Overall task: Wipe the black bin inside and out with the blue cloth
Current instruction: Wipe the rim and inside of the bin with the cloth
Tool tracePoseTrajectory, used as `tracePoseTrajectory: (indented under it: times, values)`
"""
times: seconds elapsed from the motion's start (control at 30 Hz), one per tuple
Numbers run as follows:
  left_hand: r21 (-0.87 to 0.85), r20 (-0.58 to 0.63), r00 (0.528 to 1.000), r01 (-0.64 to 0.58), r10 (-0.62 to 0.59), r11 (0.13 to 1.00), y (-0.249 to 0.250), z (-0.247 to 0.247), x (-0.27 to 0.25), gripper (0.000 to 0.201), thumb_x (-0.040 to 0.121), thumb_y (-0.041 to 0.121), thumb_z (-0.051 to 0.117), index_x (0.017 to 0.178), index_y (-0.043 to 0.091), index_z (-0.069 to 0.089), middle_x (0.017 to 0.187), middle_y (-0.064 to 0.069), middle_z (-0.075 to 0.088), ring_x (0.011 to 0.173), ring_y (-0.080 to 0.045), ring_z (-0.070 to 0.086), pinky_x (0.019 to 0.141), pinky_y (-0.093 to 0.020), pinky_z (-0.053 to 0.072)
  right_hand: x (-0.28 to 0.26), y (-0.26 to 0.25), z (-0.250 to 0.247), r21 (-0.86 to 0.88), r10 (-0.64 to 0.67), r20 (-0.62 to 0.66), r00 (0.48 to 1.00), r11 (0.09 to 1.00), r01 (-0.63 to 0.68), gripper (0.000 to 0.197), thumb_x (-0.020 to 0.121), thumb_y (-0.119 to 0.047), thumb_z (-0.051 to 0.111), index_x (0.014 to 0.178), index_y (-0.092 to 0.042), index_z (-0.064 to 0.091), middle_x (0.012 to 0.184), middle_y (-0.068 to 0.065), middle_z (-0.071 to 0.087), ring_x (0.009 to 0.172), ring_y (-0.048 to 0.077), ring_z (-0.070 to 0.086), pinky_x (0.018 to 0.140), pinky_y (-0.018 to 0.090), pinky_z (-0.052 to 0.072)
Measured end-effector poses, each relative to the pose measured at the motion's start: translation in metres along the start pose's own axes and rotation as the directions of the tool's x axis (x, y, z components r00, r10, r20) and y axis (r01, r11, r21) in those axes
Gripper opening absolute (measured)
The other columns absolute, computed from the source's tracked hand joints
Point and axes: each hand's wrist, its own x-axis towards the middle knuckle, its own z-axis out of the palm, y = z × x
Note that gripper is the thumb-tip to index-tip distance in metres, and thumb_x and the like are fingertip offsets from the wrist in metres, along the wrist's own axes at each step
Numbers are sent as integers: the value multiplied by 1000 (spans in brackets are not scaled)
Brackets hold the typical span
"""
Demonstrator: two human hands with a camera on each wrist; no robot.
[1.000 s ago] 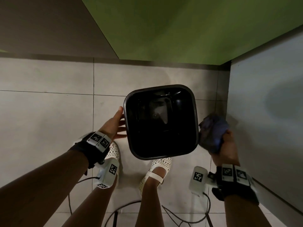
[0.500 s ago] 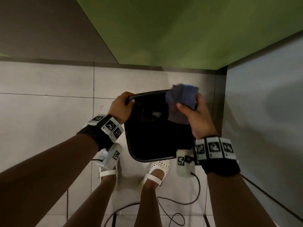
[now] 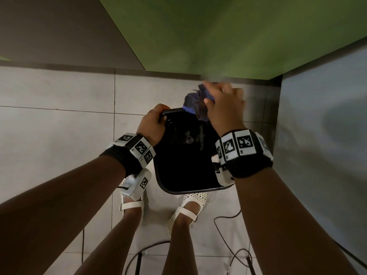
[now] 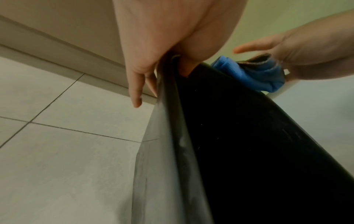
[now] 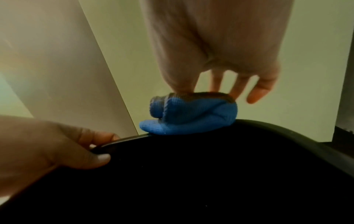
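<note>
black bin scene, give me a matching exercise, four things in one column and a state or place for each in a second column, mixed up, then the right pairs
Things
1. left hand
2. right hand
3. blue cloth
4. white shoes

States or places
A. bunched up on the far rim of the black bin
B. on the tiled floor, partly under the bin
C. grips the bin's rim at its far left corner
D. presses down on the cloth from above

Pairs: 1-C, 2-D, 3-A, 4-B
</note>
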Motion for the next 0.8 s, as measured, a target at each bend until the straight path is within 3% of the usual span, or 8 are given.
tracePoseTrajectory:
  times: [0.1,0.17,0.23,0.3,0.47,0.6,0.7,0.8]
  values:
    - [18,-1,1000,10,-10,1000,2,1,3,21,94,10,43,112,4,52,107,-17,63,91,-27,54,74,-23,33,0,7,4,79,-150,131,980,987,140,40,95,-23,48,134,-31,49,137,-1,44,124,28,31,103,34,32]
    - [20,3,1000,13,-13,1000,1,3,5,21,94,11,45,111,2,52,108,-19,63,97,-32,57,74,-25,34,-1,11,2,124,-153,220,963,984,128,54,88,-33,58,139,-28,41,137,2,38,124,28,27,105,31,27]
    - [36,-7,1000,7,-7,999,1,4,6,20,93,11,46,110,2,52,108,-19,63,99,-33,57,74,-26,35,-4,9,-1,12,-180,270,946,983,183,76,79,-40,68,144,-30,31,135,5,33,123,29,27,104,32,29]
    - [62,-22,1000,-13,14,998,1,4,5,21,93,12,47,110,2,53,109,-18,63,100,-33,57,76,-28,37,-5,4,2,-123,-211,264,941,960,250,86,73,-41,73,145,-30,27,133,7,31,119,30,28,100,34,32]
    - [100,-33,996,-85,89,991,0,6,5,23,92,11,49,111,2,57,109,-20,63,99,-34,58,81,-33,42,-3,-9,13,-179,-254,172,952,942,284,59,79,-33,68,133,-23,46,133,10,36,117,32,33,93,35,35]
    - [122,-99,986,-122,134,985,-4,10,8,16,88,2,50,95,-9,59,96,-28,53,83,-38,56,69,-29,36,-8,-32,33,-168,-341,160,926,915,366,47,87,-17,56,133,-16,45,147,6,33,132,36,25,102,41,26]
    - [129,-145,979,-123,141,984,-10,12,7,12,86,-1,52,89,-10,60,85,-15,41,74,-34,50,67,-30,36,-9,-36,46,-133,-286,131,949,944,303,37,90,-13,51,127,-12,48,139,3,43,142,28,15,112,48,9]
    - [120,-178,973,-127,147,985,-12,16,6,17,86,-1,52,96,-8,63,88,-23,50,81,-37,54,68,-20,30,-9,-29,49,-113,-249,75,965,960,257,34,88,-14,53,122,-13,53,129,3,53,139,26,26,110,49,12]
